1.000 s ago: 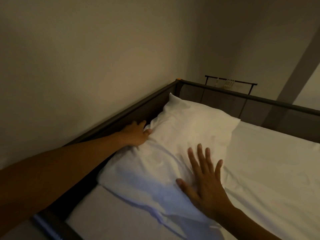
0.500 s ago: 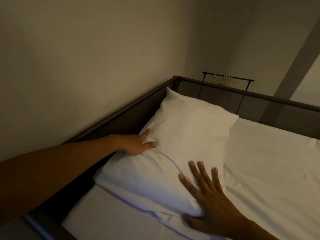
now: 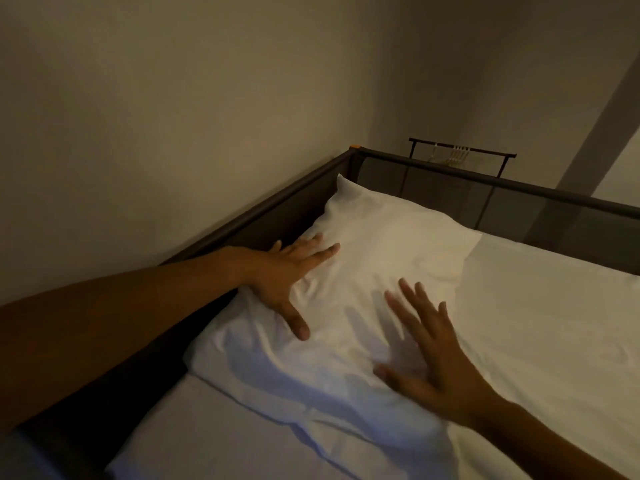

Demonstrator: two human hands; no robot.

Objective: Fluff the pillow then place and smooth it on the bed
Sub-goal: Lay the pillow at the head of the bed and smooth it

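A white pillow lies flat on the bed's white sheet, tucked into the corner of the dark frame. My left hand rests palm down on the pillow's left part, fingers spread, thumb pointing toward me. My right hand is over the pillow's near right part, fingers apart and slightly blurred, with its shadow on the fabric just to its left. Neither hand grips anything. Small wrinkles show between the two hands.
A dark metal bed rail runs along the left wall and across the head end. Behind the head end stands a thin dark rack with pale hangers. A plain wall lies close on the left.
My left hand let go of the pillow's left edge and now lies flat on top. My right hand moved up and inward over the pillow, fingers spread.
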